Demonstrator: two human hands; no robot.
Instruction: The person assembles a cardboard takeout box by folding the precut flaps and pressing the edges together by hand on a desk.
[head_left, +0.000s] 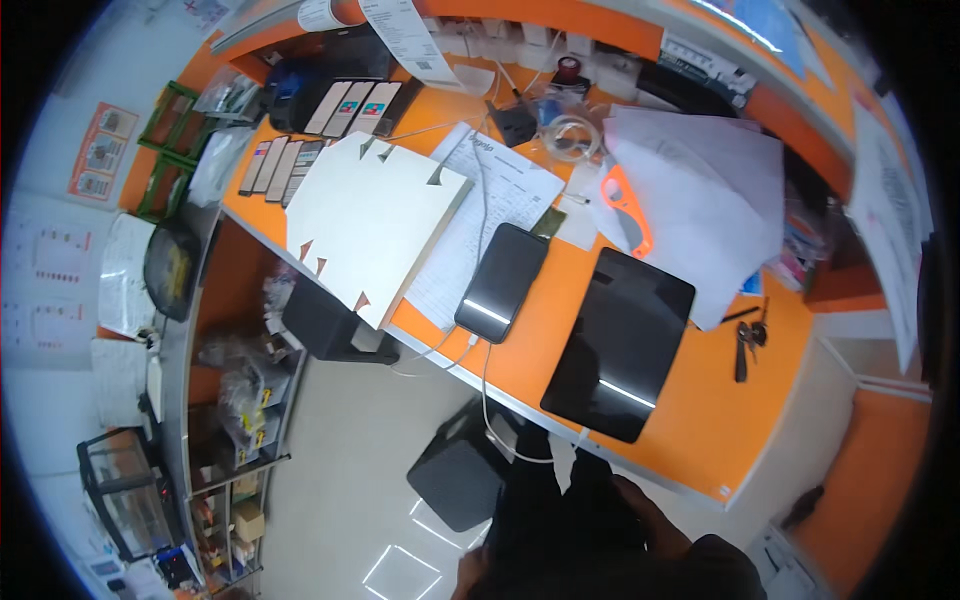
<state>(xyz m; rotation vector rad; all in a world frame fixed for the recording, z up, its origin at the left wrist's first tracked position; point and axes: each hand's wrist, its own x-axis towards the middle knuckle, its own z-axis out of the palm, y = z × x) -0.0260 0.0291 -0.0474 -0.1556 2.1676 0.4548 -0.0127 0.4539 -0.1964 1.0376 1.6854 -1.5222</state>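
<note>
At the lower edge, a small part of my left arm or hand (470,574) shows beside my dark clothing; its fingers are hidden. On the other side my right forearm (655,520) reaches down toward my lap, and the right hand's fingers cannot be seen. Both are below the orange desk (690,440), apart from the things on it. Closest to me lies a black tablet (622,340) with a dark screen and a white cable (487,400) by its lower edge. To its left a black smartphone (502,283) is plugged into a white cable.
A notched white board (375,215) overlaps a printed sheet (500,180). Several phones (350,108) stand at the back left. Orange-framed glasses (627,212) rest on white papers (700,190). Keys (752,335) lie at the right. A dark stool (460,475) stands under the desk's front edge.
</note>
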